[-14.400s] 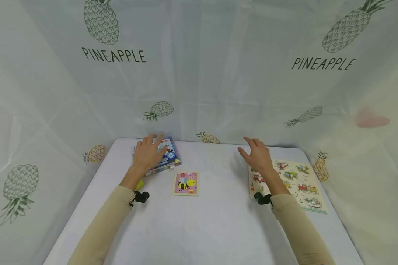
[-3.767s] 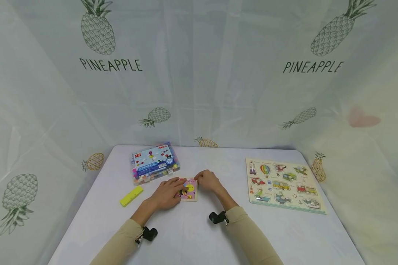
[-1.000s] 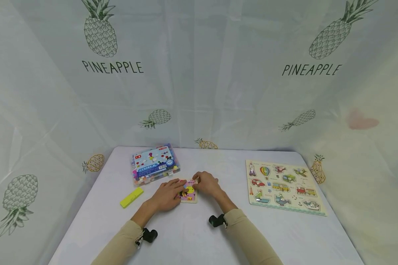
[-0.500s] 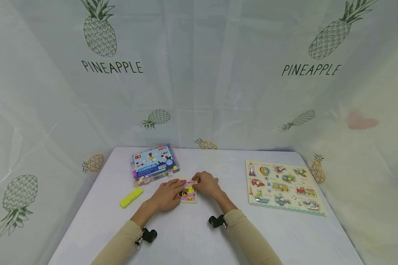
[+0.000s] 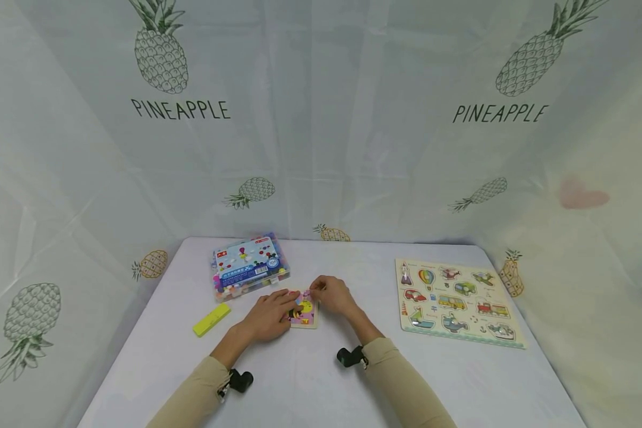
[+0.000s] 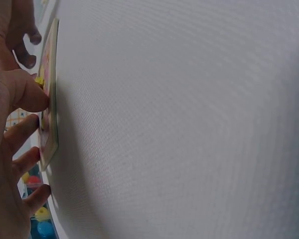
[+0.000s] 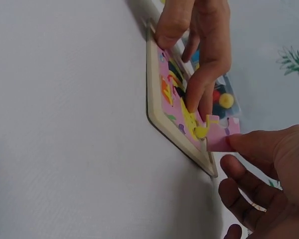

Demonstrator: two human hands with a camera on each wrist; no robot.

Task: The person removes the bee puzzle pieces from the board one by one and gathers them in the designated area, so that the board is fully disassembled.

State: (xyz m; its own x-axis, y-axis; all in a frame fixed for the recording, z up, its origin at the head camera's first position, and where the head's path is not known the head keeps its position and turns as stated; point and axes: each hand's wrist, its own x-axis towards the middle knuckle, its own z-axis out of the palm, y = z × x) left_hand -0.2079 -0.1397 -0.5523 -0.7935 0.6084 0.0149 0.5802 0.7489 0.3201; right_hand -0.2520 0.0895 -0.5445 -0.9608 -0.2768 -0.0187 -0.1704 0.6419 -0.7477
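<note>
Right wrist view, right hand (image 7: 276,174) pinching pink jigsaw piece (image 7: 219,135) at bee puzzle's (image 5: 310,318) far right corner, left hand (image 5: 267,316) unclenched, fingertips resting on puzzle, plastic box (image 5: 249,266) behind-left of puzzle, yellow block (image 5: 211,319) to its left, picture board (image 5: 457,312) well right.

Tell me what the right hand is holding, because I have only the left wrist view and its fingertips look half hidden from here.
Observer: The right wrist view shows the right hand pinching a pink puzzle piece by a corner of the bee puzzle.

Operator: Noted. Now report what lies farther out to the right of that hand; my frame shows nothing of it.

Observer: The head view shows a large picture board with vehicles on it, lying on the table well apart from the bee puzzle.
</note>
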